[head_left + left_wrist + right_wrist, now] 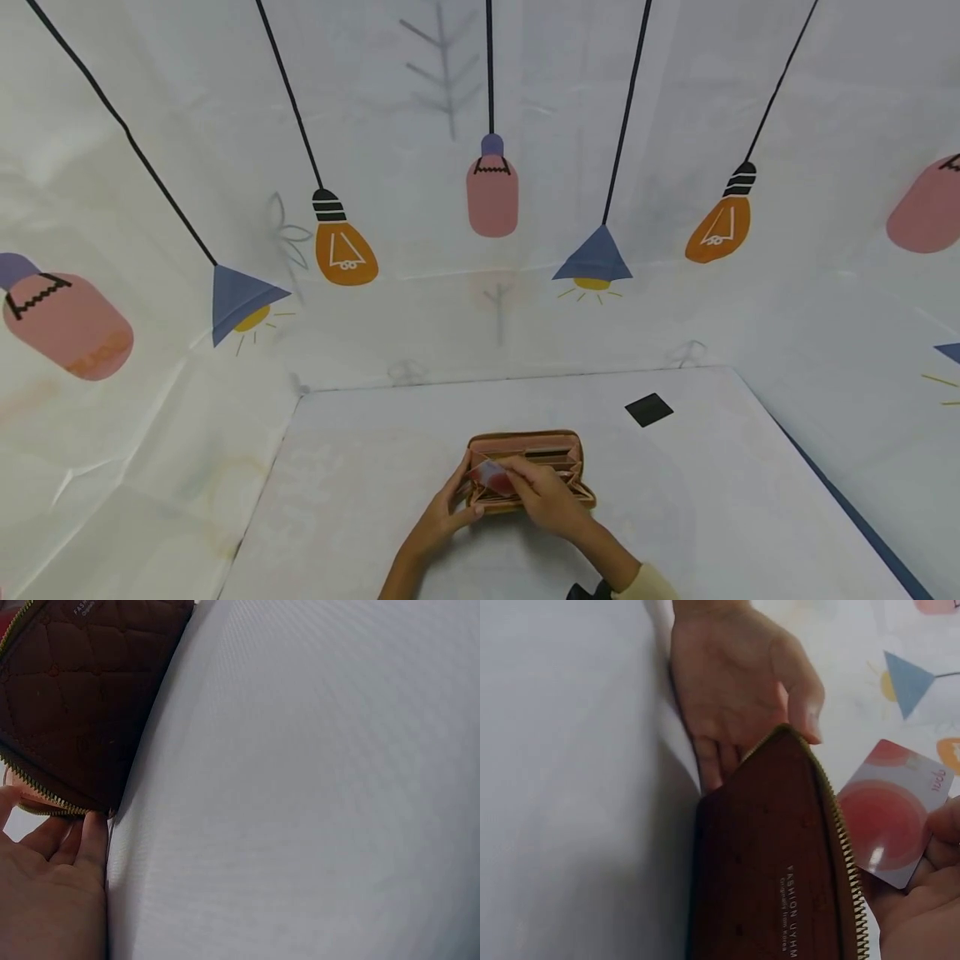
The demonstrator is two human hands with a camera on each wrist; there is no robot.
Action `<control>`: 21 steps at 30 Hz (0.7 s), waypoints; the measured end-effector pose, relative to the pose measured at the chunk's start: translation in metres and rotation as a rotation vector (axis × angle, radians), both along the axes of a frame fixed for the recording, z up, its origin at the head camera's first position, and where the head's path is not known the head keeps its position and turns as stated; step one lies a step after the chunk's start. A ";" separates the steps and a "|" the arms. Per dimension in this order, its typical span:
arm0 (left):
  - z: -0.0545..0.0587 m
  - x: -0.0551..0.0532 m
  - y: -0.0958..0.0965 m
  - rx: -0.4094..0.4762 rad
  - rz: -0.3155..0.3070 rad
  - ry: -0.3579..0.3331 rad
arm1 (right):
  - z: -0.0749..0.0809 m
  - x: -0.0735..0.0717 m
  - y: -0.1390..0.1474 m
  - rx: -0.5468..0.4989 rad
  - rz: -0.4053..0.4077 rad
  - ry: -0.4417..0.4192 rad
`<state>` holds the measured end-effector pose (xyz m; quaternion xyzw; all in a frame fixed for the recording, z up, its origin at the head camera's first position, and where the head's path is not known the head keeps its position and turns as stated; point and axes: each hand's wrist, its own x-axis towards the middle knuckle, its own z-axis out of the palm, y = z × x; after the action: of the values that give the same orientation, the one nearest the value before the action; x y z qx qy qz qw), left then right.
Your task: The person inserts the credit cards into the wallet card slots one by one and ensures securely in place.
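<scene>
A brown quilted zip wallet [525, 436] lies unzipped and spread on the white table, with its pink lining and inner pockets showing. My left hand [438, 521] grips its left end, thumb at the near edge. In the left wrist view, fingers of that hand [52, 892] touch a corner of the wallet [82, 697] beside the gold zipper. Above the pockets, my right hand [555, 504] pinches a red and white card [491, 477]. The right wrist view shows the card [889, 817] held between thumb and fingers, outside the zipper edge.
A black square [648, 409] lies flat on the white tabletop [360, 450], beyond the wallet to the right. White sheets printed with hanging lamps [492, 196] rise behind the table and at both sides. Something dark [588, 592] shows by the right wrist.
</scene>
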<state>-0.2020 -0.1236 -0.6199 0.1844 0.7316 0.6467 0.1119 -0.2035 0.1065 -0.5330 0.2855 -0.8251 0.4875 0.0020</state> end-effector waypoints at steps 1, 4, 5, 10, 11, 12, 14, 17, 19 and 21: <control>0.000 0.000 0.000 0.003 -0.003 0.004 | -0.001 0.000 0.000 0.011 0.002 0.000; -0.001 0.000 0.000 0.013 -0.011 0.006 | -0.002 0.000 0.000 0.044 0.009 -0.005; 0.000 0.001 0.000 0.015 -0.012 0.001 | -0.002 0.000 0.000 0.056 0.010 -0.006; 0.001 0.002 0.000 0.021 -0.007 -0.030 | -0.004 0.001 -0.001 0.095 0.020 -0.017; 0.001 0.001 0.000 0.021 -0.005 -0.031 | -0.004 0.001 -0.001 0.102 0.021 -0.012; 0.002 0.002 0.000 0.022 -0.003 -0.034 | -0.004 0.001 -0.001 0.112 0.021 -0.007; 0.002 0.002 0.000 0.024 0.000 -0.039 | -0.003 0.001 0.000 0.134 0.023 0.004; 0.002 0.002 0.000 0.024 0.000 -0.043 | -0.003 0.002 0.003 0.174 0.031 0.039; 0.001 0.001 0.000 0.021 -0.004 -0.036 | -0.003 0.002 0.005 0.194 0.037 0.056; 0.000 0.000 -0.001 0.020 -0.009 -0.013 | -0.004 0.002 0.008 0.207 0.044 0.067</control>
<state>-0.2016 -0.1249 -0.6196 0.1847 0.7235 0.6546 0.1180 -0.2011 0.1150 -0.5369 0.3184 -0.8642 0.3896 -0.0106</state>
